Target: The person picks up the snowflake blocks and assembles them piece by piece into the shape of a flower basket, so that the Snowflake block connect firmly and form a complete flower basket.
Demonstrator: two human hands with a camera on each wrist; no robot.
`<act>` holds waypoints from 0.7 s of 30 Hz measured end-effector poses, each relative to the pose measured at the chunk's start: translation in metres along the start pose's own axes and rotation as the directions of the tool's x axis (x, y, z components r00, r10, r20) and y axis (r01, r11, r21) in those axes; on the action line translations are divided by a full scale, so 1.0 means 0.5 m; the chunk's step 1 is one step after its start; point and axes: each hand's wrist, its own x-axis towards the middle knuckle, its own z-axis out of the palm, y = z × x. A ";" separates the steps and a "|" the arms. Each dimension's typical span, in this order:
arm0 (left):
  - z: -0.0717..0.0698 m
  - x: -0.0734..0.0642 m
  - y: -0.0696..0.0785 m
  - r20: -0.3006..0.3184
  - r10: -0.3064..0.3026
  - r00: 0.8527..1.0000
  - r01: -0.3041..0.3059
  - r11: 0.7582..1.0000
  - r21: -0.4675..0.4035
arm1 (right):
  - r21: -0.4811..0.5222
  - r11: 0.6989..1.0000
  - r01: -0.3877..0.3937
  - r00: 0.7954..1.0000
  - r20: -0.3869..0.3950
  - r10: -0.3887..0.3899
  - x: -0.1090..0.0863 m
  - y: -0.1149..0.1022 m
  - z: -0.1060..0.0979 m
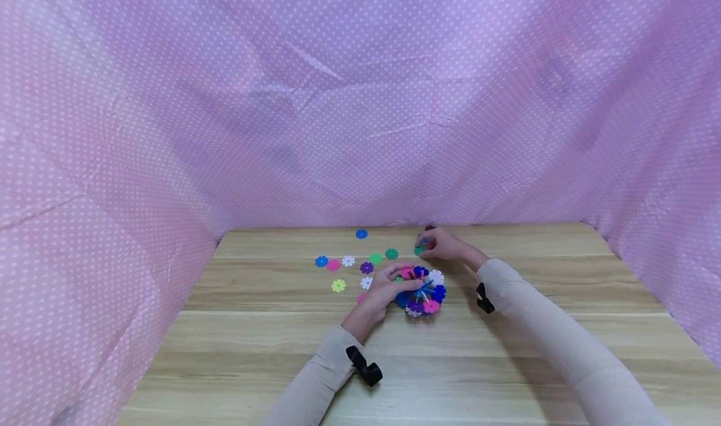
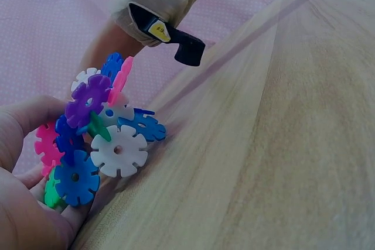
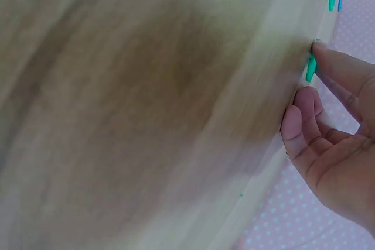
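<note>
My left hand (image 1: 388, 286) grips a ball-like cluster of interlocked notched plastic discs (image 1: 431, 307) in blue, white, pink, purple and green. Seen from the left wrist, its thumb and fingers curl round one side of the cluster (image 2: 119, 151), close over the wooden table. Farther back on the table, my right hand (image 1: 445, 246) has bent fingers at a green notched disc (image 1: 419, 250). In the right wrist view, fingertips pinch the end of this green disc (image 3: 311, 68), while the other fingers curl beside it near the tabletop.
Loose notched discs lie left of the cluster, among them a blue one (image 1: 361, 234), a purple one (image 1: 367, 268) and a yellow one (image 1: 338, 285). A dark disc (image 1: 430, 228) sits behind the right hand by the table's back edge. Pink dotted cloth (image 1: 360, 132) surrounds the wooden table (image 1: 253, 338).
</note>
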 end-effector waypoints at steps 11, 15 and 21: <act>0.007 0.001 -0.005 -0.007 0.003 1.000 -0.003 1.000 0.002 | 0.182 0.981 -0.061 0.998 0.028 0.056 -0.054 0.003 -0.013; 0.010 -0.001 -0.007 -0.016 0.018 1.000 -0.018 1.000 0.001 | 0.246 0.968 -0.055 0.998 0.003 0.056 -0.075 0.007 -0.014; 0.014 -0.002 -0.007 -0.024 0.030 0.999 -0.029 0.999 0.015 | 0.286 0.957 -0.042 0.993 -0.097 0.073 -0.108 -0.018 -0.014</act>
